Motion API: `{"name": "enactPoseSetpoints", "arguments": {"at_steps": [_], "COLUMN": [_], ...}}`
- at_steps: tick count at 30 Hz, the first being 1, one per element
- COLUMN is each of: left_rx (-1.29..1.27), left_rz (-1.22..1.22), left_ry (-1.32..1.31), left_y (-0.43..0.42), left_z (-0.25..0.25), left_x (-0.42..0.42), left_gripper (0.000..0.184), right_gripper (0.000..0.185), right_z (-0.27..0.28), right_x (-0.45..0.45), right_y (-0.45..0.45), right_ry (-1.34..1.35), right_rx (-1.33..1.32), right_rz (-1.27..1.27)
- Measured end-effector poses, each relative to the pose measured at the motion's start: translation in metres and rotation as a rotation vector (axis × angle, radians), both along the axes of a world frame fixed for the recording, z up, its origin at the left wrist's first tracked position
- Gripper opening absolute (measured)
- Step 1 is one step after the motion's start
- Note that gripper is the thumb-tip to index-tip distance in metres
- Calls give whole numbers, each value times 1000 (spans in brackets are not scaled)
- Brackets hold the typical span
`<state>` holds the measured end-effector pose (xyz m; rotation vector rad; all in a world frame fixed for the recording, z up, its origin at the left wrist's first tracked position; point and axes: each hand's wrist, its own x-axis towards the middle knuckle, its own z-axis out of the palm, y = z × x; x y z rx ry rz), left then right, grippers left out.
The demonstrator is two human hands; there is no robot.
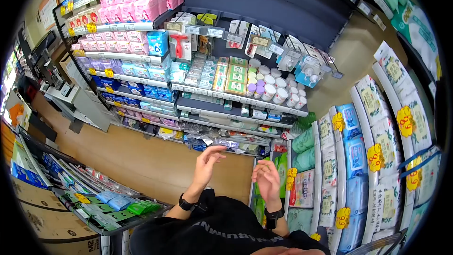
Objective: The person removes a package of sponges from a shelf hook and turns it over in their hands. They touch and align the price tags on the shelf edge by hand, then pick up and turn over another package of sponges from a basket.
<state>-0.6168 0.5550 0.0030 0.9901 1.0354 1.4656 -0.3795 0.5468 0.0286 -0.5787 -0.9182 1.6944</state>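
Your left hand (206, 163) and right hand (267, 178) are raised, each grip empty, fingers loosely bent and apart. Nearest your left, toward 12 o'clock, are clear plastic packs (222, 141) on low shelving; nearest your right, toward 2 o'clock, are green packs (281, 166).

At 3 o'clock, yellow price tags (375, 157) carry large red digits; you can pick out 8s and 9s, but the smaller print is lost. At 8 o'clock, the lowest cardboard box (71, 246) reads "M2". White lettering runs across your black shirt (188, 236), folded too much to read whole. The small white shelf labels (215, 32) at 12 o'clock are too fine to read.

The shine on the clear packs makes their contents hard to make out. Your right hand and wrist cover part of the green packs, and the round lens edge cuts off the white packs (415, 118) at 2 o'clock.
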Motion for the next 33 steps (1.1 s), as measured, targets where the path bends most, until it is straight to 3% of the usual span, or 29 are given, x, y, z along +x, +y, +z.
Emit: {"name": "enactPoseSetpoints", "arguments": {"at_steps": [17, 20, 33], "left_rx": [-36, -44, -141], "left_rz": [-175, -203, -227], "left_ry": [60, 54, 13], "left_y": [-120, -153, -300], "left_z": [4, 1, 2], "left_x": [105, 122, 151], "left_gripper": [30, 31, 32], "right_gripper": [48, 45, 38], "right_z": [-5, 1, -7], "right_x": [91, 103, 116], "right_y": [-150, -185, -308], "right_ry": [8, 170, 24], "right_rx": [-37, -116, -131], "right_rz": [-72, -84, -105]}}
